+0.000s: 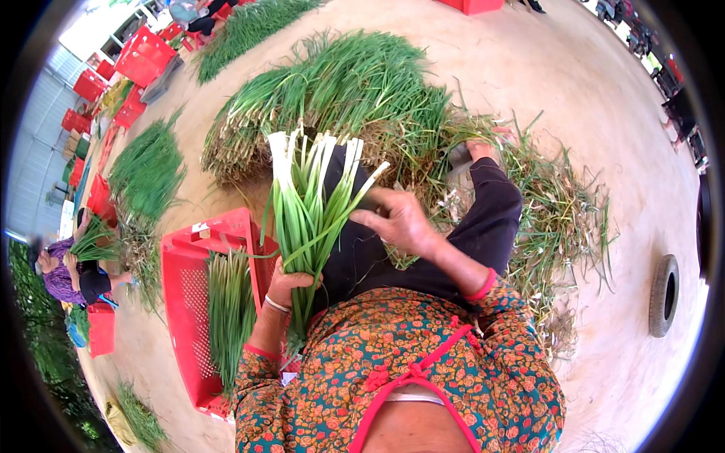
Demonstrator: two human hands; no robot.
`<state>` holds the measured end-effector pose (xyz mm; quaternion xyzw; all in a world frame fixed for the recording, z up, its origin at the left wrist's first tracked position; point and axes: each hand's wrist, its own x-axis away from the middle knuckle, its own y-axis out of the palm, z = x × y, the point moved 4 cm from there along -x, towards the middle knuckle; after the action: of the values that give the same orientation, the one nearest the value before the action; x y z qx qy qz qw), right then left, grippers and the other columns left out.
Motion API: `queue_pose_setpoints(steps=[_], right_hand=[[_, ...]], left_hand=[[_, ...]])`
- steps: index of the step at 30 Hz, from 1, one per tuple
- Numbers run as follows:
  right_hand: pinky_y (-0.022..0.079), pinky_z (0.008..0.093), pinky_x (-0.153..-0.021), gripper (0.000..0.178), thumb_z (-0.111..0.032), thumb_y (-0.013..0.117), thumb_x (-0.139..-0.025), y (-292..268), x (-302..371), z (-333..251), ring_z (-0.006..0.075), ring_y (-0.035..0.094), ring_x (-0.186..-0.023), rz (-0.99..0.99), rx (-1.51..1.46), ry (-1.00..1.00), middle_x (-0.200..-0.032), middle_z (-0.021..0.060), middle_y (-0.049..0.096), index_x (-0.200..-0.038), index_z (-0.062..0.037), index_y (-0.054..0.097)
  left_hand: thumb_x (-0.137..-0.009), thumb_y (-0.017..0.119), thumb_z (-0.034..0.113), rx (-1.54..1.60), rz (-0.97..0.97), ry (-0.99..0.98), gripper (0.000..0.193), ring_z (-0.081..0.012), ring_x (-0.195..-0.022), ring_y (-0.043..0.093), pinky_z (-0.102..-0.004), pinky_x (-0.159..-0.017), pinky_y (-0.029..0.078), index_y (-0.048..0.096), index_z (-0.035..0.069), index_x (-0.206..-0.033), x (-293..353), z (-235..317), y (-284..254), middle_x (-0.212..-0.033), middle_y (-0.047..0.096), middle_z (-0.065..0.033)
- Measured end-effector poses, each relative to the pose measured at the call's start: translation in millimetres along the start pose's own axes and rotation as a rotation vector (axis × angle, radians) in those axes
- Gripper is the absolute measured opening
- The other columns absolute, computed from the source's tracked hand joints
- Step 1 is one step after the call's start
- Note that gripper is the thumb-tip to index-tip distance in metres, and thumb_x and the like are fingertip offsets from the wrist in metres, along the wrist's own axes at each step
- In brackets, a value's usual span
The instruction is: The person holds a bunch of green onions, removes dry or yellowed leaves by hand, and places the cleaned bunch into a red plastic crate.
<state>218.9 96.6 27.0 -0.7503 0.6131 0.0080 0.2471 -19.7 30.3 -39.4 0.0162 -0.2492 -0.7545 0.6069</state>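
Observation:
A bunch of spring onions (302,208) stands upright before me, its white stem ends on top and its green leaves hanging down. My left hand (289,285) is wrapped round the leaves low on the bunch. Beside the stalks on the right is my right hand (402,223), its thumb apart from the fingers. Those fingers are partly blurred, and I see nothing held in them. Close by on the left, a red plastic crate (185,302) holds trimmed spring onions (230,309) lying lengthwise.
A large heap of untrimmed spring onions (355,90) lies beyond my knees. Leaf scraps (559,204) litter the floor on the right, near a tyre (664,296). More red crates (143,57) stand at the far left. Another person (64,275) sits at the left with a bunch.

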Motion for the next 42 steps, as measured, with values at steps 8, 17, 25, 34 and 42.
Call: queue_pose_setpoints(steps=[8, 17, 25, 34, 42], right_hand=[[0.039, 0.0392, -0.044, 0.018, -0.012, 0.062, -0.074, 70.7, 62.7, -28.7, 0.0306, 0.053, -0.051, -0.623, -0.042, -0.492, -0.056, 0.0140, 0.049, -0.062, -0.0058, 0.050], [0.024, 0.0295, -0.036, 0.019, -0.017, 0.056, -0.080, -115.2, 22.3, 7.6, 0.0111, 0.036, -0.034, -0.197, -1.290, -0.217, -0.047, 0.0045, 0.048, -0.070, -0.0013, 0.056], [0.040, 0.0241, -0.049, 0.025, -0.023, 0.062, -0.087, -26.9, -20.4, 38.3, 0.0046, 0.048, -0.056, 0.232, -0.272, 0.140, -0.062, -0.0005, 0.056, -0.078, 0.0004, 0.063], [0.033, 0.0243, -0.041, 0.021, -0.017, 0.060, -0.086, -25.0, -25.9, 34.1, 0.0058, 0.043, -0.046, 0.123, -0.692, 0.282, -0.058, 0.0011, 0.057, -0.072, -0.0022, 0.063], [0.025, 0.0226, -0.040, 0.016, -0.015, 0.059, -0.087, -119.7, -20.0, 79.3, 0.0056, 0.033, -0.042, 0.508, -1.008, 0.139, -0.052, -0.0024, 0.046, -0.074, -0.0071, 0.060]], left_hand=[[-0.059, 0.067, -0.009, -0.114, 0.135, 0.050, 0.048, -0.0173, -0.081, 0.064, -0.0286, -0.076, 0.051, 0.061, 0.001, -0.106, -0.2, -0.7, -0.1, -0.095, 0.066, -0.0062], [-0.057, 0.065, -0.004, 0.061, 0.115, 0.022, 0.056, -0.0215, -0.065, 0.064, -0.0318, -0.055, 0.053, 0.056, -0.003, -0.112, -6.4, -11.6, -11.7, -0.097, 0.065, -0.0145], [-0.055, 0.064, -0.002, -0.095, 0.090, 0.010, 0.057, -0.0218, -0.063, 0.063, -0.0318, -0.053, 0.052, 0.056, -0.003, -0.112, -5.8, -9.1, -9.4, -0.095, 0.065, -0.0145], [-0.053, 0.063, -0.001, -0.054, -0.008, -0.038, 0.061, -0.0220, -0.057, 0.058, -0.0309, -0.050, 0.046, 0.054, -0.006, -0.113, -6.4, -5.9, 1.0, -0.095, 0.064, -0.0159], [-0.056, 0.071, 0.015, 0.349, -0.249, -0.106, 0.066, -0.0192, -0.050, 0.051, -0.0296, -0.045, 0.038, 0.052, -0.009, -0.114, -11.1, -24.6, -14.2, -0.078, 0.059, -0.0119]])
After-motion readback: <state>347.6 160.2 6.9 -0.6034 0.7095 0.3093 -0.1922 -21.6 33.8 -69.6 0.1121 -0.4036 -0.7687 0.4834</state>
